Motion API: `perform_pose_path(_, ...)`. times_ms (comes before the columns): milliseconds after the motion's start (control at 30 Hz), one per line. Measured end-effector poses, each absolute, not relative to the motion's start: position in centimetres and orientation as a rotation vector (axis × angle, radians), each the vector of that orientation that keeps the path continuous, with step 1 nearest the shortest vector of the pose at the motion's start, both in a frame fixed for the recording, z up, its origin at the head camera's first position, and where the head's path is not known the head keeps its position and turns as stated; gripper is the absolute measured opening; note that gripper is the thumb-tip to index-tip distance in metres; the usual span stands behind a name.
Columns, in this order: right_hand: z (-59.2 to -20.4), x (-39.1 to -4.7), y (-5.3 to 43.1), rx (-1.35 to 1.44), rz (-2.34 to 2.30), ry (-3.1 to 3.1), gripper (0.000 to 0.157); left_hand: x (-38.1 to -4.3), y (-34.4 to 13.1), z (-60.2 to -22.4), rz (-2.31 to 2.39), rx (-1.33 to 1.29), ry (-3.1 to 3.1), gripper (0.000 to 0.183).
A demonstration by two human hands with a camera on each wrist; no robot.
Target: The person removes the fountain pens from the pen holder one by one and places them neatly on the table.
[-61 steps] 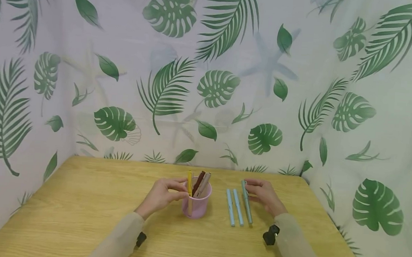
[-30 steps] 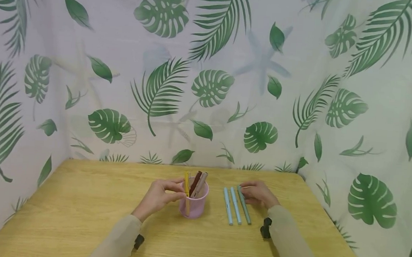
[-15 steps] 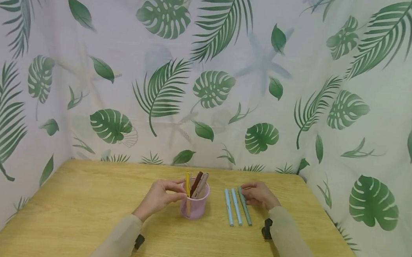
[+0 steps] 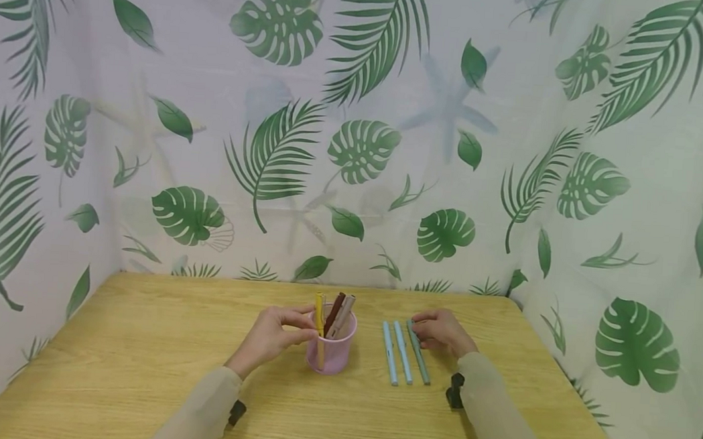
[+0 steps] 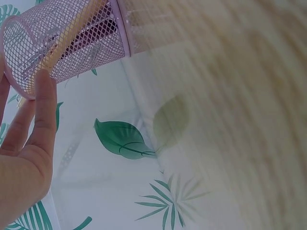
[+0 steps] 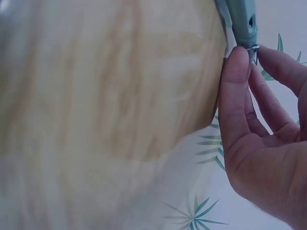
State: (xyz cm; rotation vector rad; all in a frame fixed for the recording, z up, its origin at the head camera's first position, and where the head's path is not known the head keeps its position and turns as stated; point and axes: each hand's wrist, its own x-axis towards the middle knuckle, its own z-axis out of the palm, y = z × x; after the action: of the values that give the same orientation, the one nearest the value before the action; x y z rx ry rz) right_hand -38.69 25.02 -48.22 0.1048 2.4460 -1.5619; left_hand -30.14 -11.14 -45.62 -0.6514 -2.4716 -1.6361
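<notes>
A pink mesh pen holder (image 4: 337,354) stands upright on the table, with a yellow pen (image 4: 320,315), a dark brown pen (image 4: 335,314) and a greyish-pink pen (image 4: 342,317) leaning in it. My left hand (image 4: 273,335) holds the holder at the left of its rim, thumb in front, close beside the yellow pen. In the left wrist view, fingertips touch the mesh (image 5: 86,43). To the right, my right hand (image 4: 444,331) pinches the far end of a grey-green pen (image 4: 420,361). Thumb (image 6: 235,72) and a finger meet at that pen's end in the right wrist view.
Two light blue pens, one (image 4: 390,356) on the left and another (image 4: 403,355) beside it, lie side by side between the holder and the green pen. Behind the wooden table (image 4: 200,318) hangs a leaf-patterned sheet (image 4: 354,179), also along both sides.
Since two seconds ago, the grey-green pen has come down and left to lie beside the blue pens, with my right hand lowering alongside. My left hand keeps its place at the holder.
</notes>
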Motion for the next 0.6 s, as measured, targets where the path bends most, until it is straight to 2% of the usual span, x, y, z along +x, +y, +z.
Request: perform_pose_path(600,-48.39,-38.78,24.97,0.086,-1.535,2.476,0.031,-30.04,-11.31,-45.46,-1.632,-0.68,-2.479,0.009)
